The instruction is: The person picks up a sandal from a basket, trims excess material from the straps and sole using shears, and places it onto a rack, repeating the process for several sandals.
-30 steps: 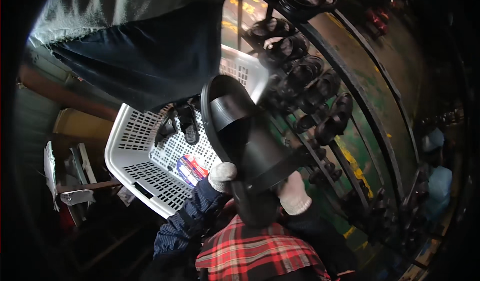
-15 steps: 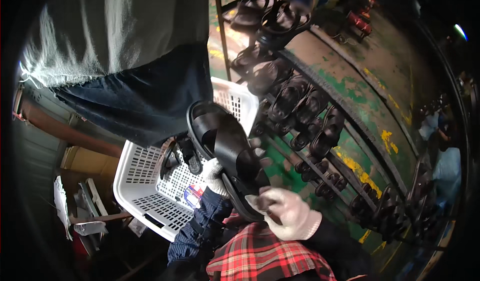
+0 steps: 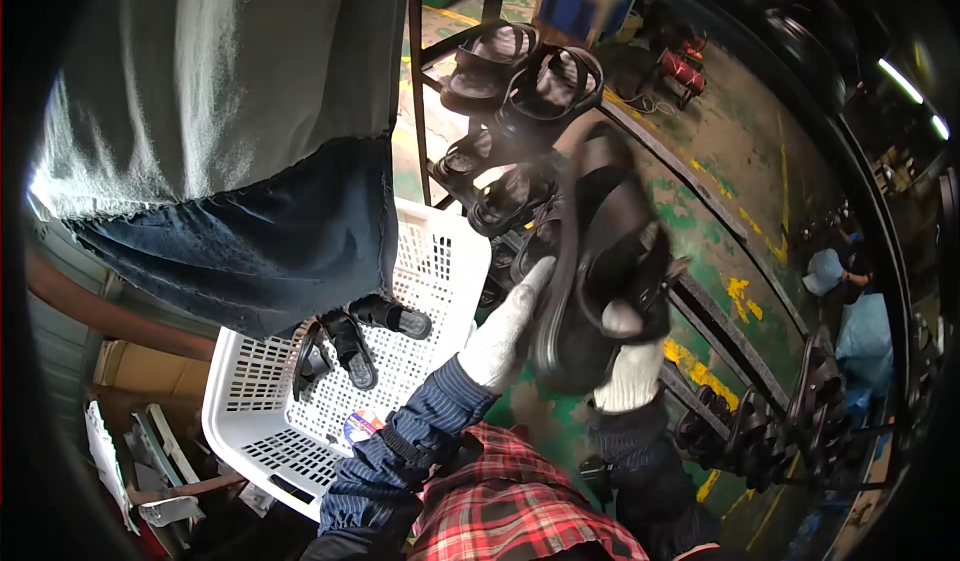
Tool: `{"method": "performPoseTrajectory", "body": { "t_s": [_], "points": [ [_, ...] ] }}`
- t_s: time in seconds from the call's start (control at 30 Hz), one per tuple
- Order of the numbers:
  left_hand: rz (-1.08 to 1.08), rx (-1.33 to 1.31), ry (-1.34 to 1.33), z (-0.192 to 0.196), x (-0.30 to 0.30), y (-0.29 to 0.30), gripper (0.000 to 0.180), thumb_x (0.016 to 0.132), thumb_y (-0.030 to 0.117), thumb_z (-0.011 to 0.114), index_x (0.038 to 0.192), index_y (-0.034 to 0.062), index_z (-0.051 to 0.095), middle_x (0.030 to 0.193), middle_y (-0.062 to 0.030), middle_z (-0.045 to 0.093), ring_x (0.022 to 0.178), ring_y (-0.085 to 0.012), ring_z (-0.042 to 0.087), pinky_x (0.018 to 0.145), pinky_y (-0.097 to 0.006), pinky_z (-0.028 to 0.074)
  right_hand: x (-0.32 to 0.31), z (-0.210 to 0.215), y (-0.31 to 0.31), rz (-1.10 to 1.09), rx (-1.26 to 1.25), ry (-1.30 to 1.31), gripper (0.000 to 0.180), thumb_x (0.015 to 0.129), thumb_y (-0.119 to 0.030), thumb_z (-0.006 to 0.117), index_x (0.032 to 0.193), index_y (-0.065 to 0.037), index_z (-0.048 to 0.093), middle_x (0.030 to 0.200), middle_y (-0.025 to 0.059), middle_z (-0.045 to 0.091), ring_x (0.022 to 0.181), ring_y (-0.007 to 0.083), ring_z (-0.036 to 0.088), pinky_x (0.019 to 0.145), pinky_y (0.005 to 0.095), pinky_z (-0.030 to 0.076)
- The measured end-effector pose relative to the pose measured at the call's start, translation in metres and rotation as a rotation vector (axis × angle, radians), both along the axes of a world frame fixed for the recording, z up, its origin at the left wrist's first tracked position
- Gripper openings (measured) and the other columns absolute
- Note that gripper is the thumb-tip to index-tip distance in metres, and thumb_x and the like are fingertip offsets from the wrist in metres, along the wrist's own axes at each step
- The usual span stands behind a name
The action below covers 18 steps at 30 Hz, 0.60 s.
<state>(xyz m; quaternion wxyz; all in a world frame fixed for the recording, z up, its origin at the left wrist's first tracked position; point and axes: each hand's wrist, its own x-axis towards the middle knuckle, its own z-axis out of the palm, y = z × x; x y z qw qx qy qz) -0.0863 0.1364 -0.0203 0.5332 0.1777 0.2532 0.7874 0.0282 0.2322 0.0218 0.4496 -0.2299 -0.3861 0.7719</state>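
Note:
A black sandal (image 3: 578, 311) with wide straps is held up between my hands in front of the shoe rack, its toe end pointing away from me. My left hand (image 3: 500, 339), in a white knit glove, lies along its left side with the thumb on the edge; the other fingers are mostly hidden. The gloved right hand (image 3: 630, 366) grips it at the near right, the thumb showing by the strap and the rest behind the shoe. Below and left stands a white plastic basket (image 3: 222, 381) with several small black sandals (image 3: 352, 351) inside.
A metal rack (image 3: 735, 361) carrying several black sandals (image 3: 555, 91) runs from the far middle to the right. Dark and grey cloth (image 3: 260, 221) hangs at upper left. Boards and paper (image 3: 165, 451) are stacked at lower left. A red machine (image 3: 683, 71) stands far back.
The sandal has moved up and right, away from my lap toward the rack. My right hand has shifted from its near end to its right side. My view has turned slightly.

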Motion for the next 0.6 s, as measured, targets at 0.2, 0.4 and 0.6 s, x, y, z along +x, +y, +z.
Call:
{"method": "performPoseTrajectory", "body": {
  "t_s": [0.2, 0.4, 0.6],
  "points": [
    [-0.141, -0.236, 0.065, -0.049, -0.012, -0.054, 0.096, 0.089, 0.062, 0.058, 0.156, 0.0052, 0.021, 0.151, -0.018, 0.039, 0.134, -0.0285, 0.043, 0.111, -0.047, 0.031, -0.125, 0.0, 0.124, -0.354, 0.132, -0.257, 0.063, 0.083, -0.002, 0.066, 0.141, -0.004, 0.043, 0.124, 0.0123, 0.062, 0.106, 0.0229, 0.061, 0.093, 0.0344, 0.052],
    [0.031, -0.492, -0.042, -0.142, -0.047, -0.124, 0.074, 0.093, 0.044, 0.061, 0.151, 0.0056, 0.034, 0.13, -0.0241, 0.058, 0.118, -0.0326, 0.057, 0.104, -0.046, 0.043, -0.169, -0.002, 0.152, -0.352, 0.311, -0.455, 0.039, 0.077, 0.002, 0.065, 0.115, -0.002, 0.062, 0.101, 0.0098, 0.066, 0.084, 0.0214, 0.065, 0.074, 0.037, 0.054],
    [0.102, -1.192, -0.087, -0.315, -0.076, -0.186, 0.069, 0.085, 0.026, 0.069, 0.142, -0.0038, 0.043, 0.118, -0.0121, 0.066, 0.096, -0.0182, 0.062, 0.089, -0.035, 0.047, -0.04, -0.014, 0.221, -0.045, 0.78, -1.038, 0.046, 0.081, 0.008, 0.061, 0.126, 0.0, 0.06, 0.122, 0.021, 0.065, 0.113, 0.0228, 0.063, 0.093, 0.0357, 0.05]
  ]
}}
